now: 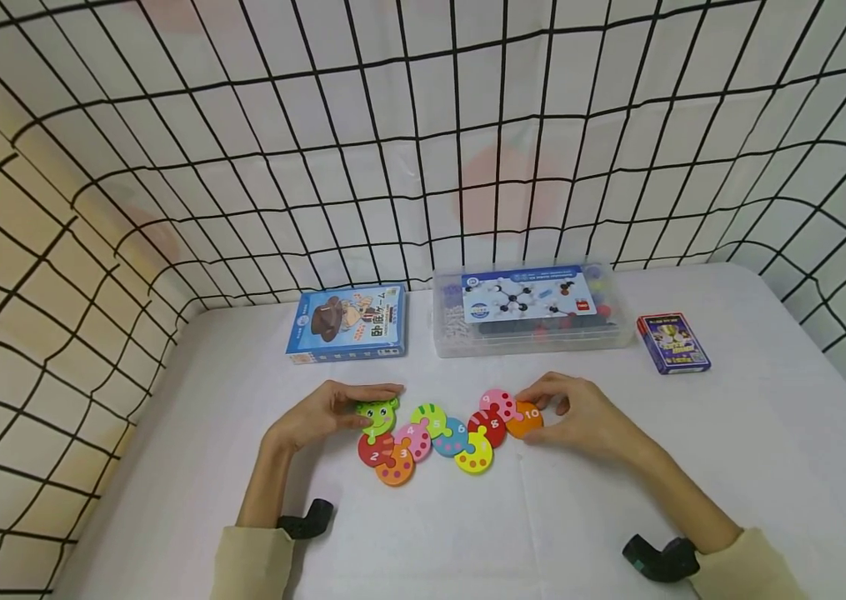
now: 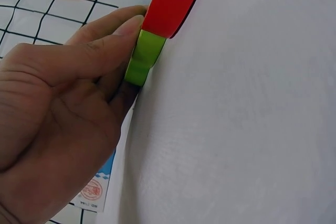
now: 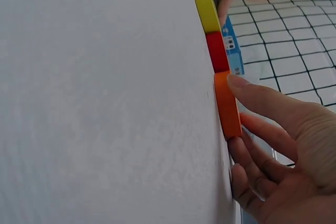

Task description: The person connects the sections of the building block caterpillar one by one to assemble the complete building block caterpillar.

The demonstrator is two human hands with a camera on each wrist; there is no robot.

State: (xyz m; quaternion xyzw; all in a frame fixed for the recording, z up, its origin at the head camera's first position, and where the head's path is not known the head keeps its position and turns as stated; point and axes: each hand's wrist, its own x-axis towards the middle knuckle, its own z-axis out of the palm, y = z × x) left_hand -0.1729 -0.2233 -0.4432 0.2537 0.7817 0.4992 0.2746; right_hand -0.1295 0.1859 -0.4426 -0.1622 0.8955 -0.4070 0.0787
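A caterpillar number puzzle of round interlocking pieces lies in a wavy row on the white table [image 1: 468,533]. At its left end my left hand [image 1: 320,414] pinches the green smiling head piece [image 1: 376,414] between thumb and fingers. The red piece [image 2: 176,1] joins the head in the left wrist view. My right hand [image 1: 582,414] pinches the orange piece [image 1: 526,421] marked 10 at the other end, thumb on the near edge and fingers on the far one. Between the hands run linked pieces, among them a blue one [image 1: 453,437] and a yellow one [image 1: 474,454].
Behind the puzzle stand a blue card-game box [image 1: 347,323] and a clear plastic case [image 1: 528,337] with a molecule picture. A small purple box [image 1: 673,342] lies at the back right. Black wire mesh [image 1: 423,150] encloses the table's back and sides.
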